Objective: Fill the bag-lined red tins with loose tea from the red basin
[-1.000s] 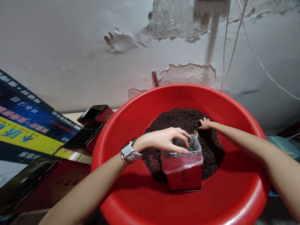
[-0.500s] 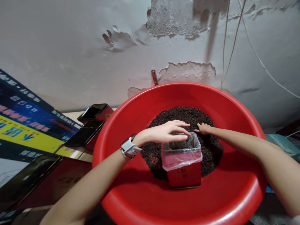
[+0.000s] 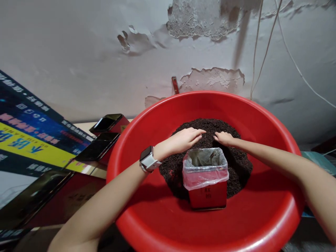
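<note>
A heap of dark, dry leaves that look like loose tea [image 3: 207,124] lies in a big red basin [image 3: 210,227]. Over the heap's left side, my left hand [image 3: 185,138] is open with its fingers stretched out to the right; a watch is on its wrist. My right hand [image 3: 224,138] rests at the heap's upper right, fingers bent down onto the leaves and thumb a little apart. Between and below the hands stands a red box [image 3: 208,195] with dark lettering. A clear plastic bag [image 3: 206,175] lines it and folds over its rim; its bottom is hidden.
Several dark-topped red boxes [image 3: 101,145] stand left of the basin, beside a printed banner [image 3: 34,136]. Behind rises a white wall [image 3: 78,52] with peeling plaster and hanging cords [image 3: 266,49]. A greenish object [image 3: 319,162] lies beyond the basin's right rim.
My left hand has moved from above the lined box up and left to the heap, its fingers closer together. My right hand has shifted slightly up and left. The view has shifted a little.
</note>
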Demonstrator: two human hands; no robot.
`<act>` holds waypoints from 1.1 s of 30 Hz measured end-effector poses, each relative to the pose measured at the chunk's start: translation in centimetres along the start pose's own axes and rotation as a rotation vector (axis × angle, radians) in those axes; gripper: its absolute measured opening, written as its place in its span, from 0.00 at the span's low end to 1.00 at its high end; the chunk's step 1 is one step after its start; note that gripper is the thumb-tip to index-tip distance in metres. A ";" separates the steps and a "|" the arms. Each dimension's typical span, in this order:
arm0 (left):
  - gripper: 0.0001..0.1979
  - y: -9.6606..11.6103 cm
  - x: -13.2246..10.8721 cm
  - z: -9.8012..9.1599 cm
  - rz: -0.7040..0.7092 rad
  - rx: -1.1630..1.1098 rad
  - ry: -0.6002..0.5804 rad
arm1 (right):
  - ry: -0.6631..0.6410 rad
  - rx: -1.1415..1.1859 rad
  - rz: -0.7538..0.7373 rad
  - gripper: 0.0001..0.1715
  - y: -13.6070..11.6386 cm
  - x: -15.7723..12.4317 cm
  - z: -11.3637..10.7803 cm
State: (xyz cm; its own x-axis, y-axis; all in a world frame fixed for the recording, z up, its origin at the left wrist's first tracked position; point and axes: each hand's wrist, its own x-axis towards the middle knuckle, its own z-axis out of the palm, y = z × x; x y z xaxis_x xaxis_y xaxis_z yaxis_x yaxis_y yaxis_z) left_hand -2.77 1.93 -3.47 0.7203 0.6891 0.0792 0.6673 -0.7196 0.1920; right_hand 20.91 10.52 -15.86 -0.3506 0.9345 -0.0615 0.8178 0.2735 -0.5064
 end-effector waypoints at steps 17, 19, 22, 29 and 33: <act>0.13 -1.5 0.4 0.3 -0.210 -0.069 0.131 | 0.278 0.321 -0.436 0.12 -13.7 -6.4 -4.4; 0.12 -1.6 0.5 0.5 -0.207 -0.050 0.117 | 0.250 0.369 -0.444 0.13 -13.8 -6.5 -4.5; 0.12 -1.7 0.5 0.8 -0.200 -0.028 0.098 | 0.219 0.399 -0.463 0.13 -13.9 -6.6 -4.4; 0.12 -1.6 0.5 0.8 -0.207 -0.025 0.065 | 0.113 0.390 -0.486 0.10 -14.4 -7.0 -4.1; 0.13 -1.7 0.5 0.8 -0.201 -0.037 0.047 | 0.035 0.381 -0.527 0.09 -14.3 -7.1 -4.0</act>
State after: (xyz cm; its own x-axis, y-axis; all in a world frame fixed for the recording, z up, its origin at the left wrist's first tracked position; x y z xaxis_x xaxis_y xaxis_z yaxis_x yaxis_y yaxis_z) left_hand -3.38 3.43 -4.57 0.5631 0.8224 0.0814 0.7886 -0.5641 0.2447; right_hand 13.51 0.86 -4.73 -0.6401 0.7059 0.3031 0.3187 0.6030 -0.7313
